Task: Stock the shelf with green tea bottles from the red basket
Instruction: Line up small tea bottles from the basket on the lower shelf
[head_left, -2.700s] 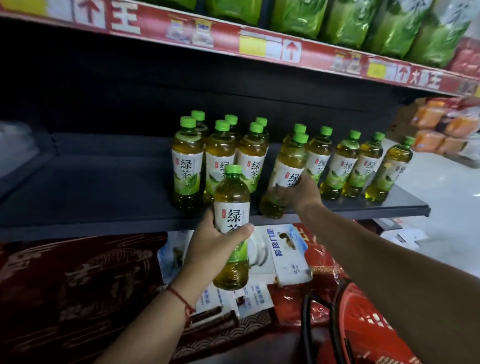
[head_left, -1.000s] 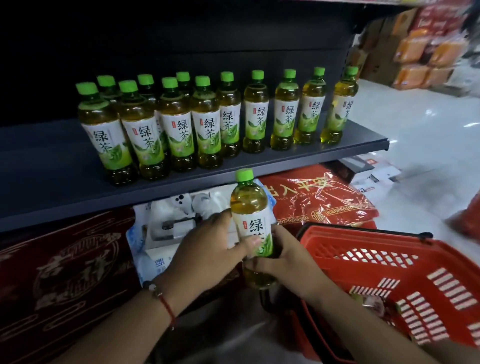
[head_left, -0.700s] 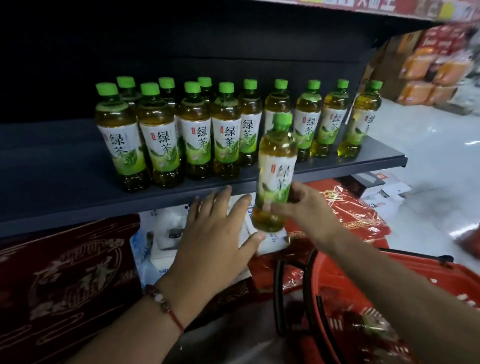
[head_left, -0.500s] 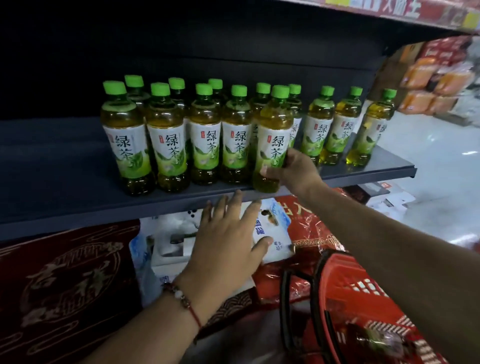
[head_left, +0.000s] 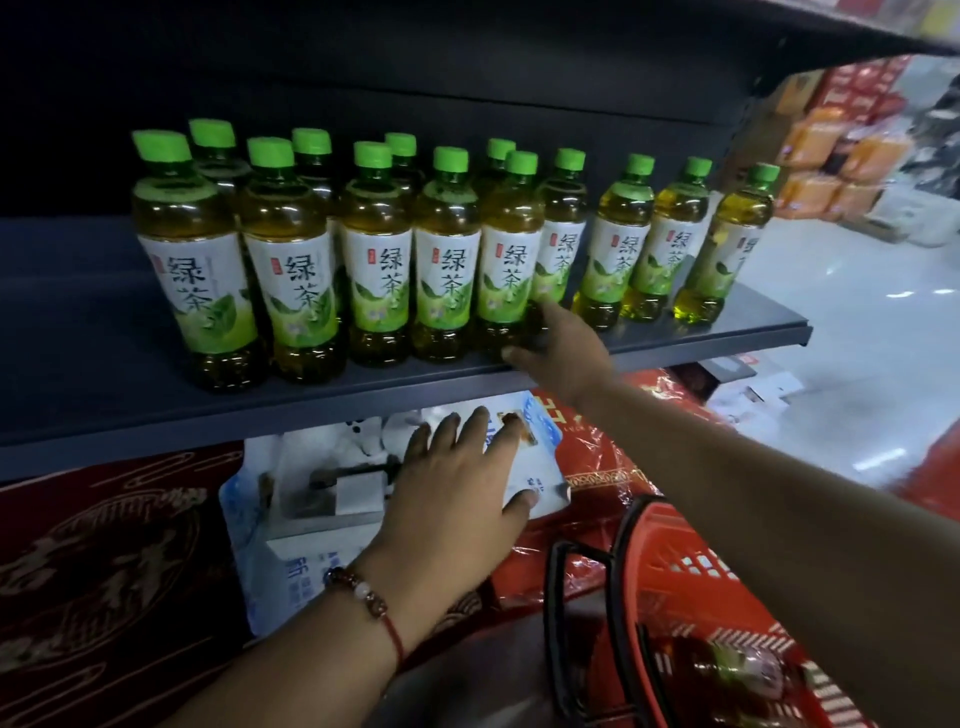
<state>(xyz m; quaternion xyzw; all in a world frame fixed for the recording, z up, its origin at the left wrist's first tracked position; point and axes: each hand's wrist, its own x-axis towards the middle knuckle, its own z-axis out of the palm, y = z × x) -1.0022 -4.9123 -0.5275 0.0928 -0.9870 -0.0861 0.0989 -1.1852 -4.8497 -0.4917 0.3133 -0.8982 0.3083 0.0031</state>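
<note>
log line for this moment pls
right hand at base of front-row bottle on shelf | left hand open, below shelf | basket holds a bottle

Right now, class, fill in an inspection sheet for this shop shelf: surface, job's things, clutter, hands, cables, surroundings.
Surface: dark shelf, bare at its left end.
Job's things: green tea bottles upright in rows on the shelf; red basket at lower right, a bottle lying inside.
Clutter: white packets and red bags under the shelf.
Hands: right hand touches the base of a front-row bottle; left hand hovers open, empty, below the shelf.
Cables: nothing seen.
Surroundings: pale floor, orange packs stacked behind.
</note>
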